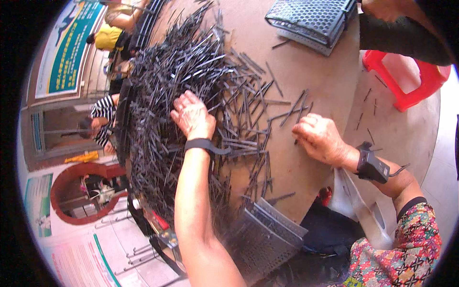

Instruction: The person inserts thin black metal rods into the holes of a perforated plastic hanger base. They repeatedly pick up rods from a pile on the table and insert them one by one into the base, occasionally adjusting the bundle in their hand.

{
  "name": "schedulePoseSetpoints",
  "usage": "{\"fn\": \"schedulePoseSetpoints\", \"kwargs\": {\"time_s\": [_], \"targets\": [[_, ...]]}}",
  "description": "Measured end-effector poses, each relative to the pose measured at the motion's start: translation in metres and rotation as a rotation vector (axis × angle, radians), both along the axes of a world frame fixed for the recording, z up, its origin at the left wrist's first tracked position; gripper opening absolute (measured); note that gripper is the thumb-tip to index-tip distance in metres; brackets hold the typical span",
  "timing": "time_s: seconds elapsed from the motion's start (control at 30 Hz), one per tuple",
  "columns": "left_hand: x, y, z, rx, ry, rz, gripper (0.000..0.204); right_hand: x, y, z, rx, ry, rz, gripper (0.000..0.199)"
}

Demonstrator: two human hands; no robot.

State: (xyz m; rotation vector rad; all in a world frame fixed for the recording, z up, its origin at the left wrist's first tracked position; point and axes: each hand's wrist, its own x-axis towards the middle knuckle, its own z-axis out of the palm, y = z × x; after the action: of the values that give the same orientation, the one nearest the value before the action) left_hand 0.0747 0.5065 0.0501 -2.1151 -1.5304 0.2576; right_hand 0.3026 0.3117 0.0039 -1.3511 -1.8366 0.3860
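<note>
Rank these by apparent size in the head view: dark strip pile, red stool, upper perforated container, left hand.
1. Dark strip pile
2. Upper perforated container and red stool: too alike to rank
3. Left hand

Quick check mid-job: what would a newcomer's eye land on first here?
Probably the big heap of thin black strips left of centre, with the left hand over it. Next, the bright red stool at upper right, beyond the brown table. Then the blue-grey perforated basket at the top edge, right of centre.
</note>
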Motion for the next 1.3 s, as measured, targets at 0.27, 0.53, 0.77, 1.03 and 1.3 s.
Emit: {"fn": "schedulePoseSetpoints", "kwargs": {"time_s": [0.27, 0.53, 0.77, 1.03, 1.3], "targets": [[-0.001, 0.008, -0.008, 0.211, 0.266, -0.033, 0.040, 0.007, -0.002, 0.015, -0.015, -0.004, -0.018, 0.012], [-0.009, 0.009, 0.005, 0.207, 0.200, -0.036, 0.031, 0.007, 0.001, 0.015, 0.010, -0.003, -0.015, 0.010], [-0.018, 0.018, -0.009, 0.287, 0.209, -0.064, 0.016, 0.005, 0.002, 0.014, 0.006, -0.002, -0.020, 0.010], [-0.027, 0.018, -0.006, 0.243, 0.144, -0.231, 0.013, 0.005, 0.006, 0.012, 0.058, 0.036, -0.017, 0.009], [-0.050, -0.015, 0.009, 0.076, 0.059, -0.302, 0.023, 0.004, 0.008, 0.011, 0.072, -0.017, -0.032, 0.008]]}}
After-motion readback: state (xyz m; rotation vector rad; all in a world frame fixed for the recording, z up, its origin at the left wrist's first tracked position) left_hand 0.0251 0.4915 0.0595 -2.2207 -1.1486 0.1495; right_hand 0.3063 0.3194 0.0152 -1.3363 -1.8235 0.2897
